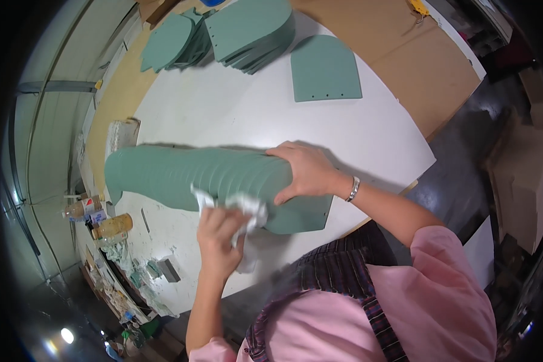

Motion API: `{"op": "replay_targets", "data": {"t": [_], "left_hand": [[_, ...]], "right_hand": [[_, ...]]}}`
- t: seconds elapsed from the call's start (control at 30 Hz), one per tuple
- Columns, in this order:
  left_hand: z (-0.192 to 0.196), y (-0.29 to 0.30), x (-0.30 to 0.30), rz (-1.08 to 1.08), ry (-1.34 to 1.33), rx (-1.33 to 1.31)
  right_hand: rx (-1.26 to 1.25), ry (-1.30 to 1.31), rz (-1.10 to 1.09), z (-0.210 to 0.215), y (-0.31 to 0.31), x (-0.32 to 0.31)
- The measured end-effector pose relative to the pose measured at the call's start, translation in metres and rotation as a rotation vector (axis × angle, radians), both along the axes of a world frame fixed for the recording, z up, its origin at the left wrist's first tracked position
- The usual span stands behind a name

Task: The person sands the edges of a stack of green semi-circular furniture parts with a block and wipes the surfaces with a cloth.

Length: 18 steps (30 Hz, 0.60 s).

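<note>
A long fanned stack of green arch-shaped panels lies across the white table, leaning from left to right. My right hand presses flat on the stack's right end, holding it in place. My left hand grips a crumpled white cloth against the near edges of the panels. A single green panel with small holes along its straight edge lies flat farther back. More stacks of the same green panels sit at the far end of the table.
Brown cardboard covers the table's far right part. Two bottles and a small grey block stand at the left edge, among green scraps. Cardboard boxes stand on the dark floor to the right.
</note>
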<state>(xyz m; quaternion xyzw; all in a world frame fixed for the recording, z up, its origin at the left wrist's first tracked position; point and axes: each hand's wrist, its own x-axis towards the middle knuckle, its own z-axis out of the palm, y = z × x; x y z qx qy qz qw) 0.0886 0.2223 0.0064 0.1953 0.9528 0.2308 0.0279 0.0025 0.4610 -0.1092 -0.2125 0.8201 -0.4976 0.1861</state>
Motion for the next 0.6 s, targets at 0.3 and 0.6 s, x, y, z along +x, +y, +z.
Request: {"op": "replay_targets", "data": {"t": [0.3,0.6], "left_hand": [[-0.032,-0.013,0.050,0.047,-0.048,0.083],[-0.061,0.022,0.076,0.291,0.109,0.296]], "right_hand": [[-0.045,0.015,-0.042,-0.010,0.000,0.001],[0.008,-0.006,0.014,0.005,0.000,-0.003]]}}
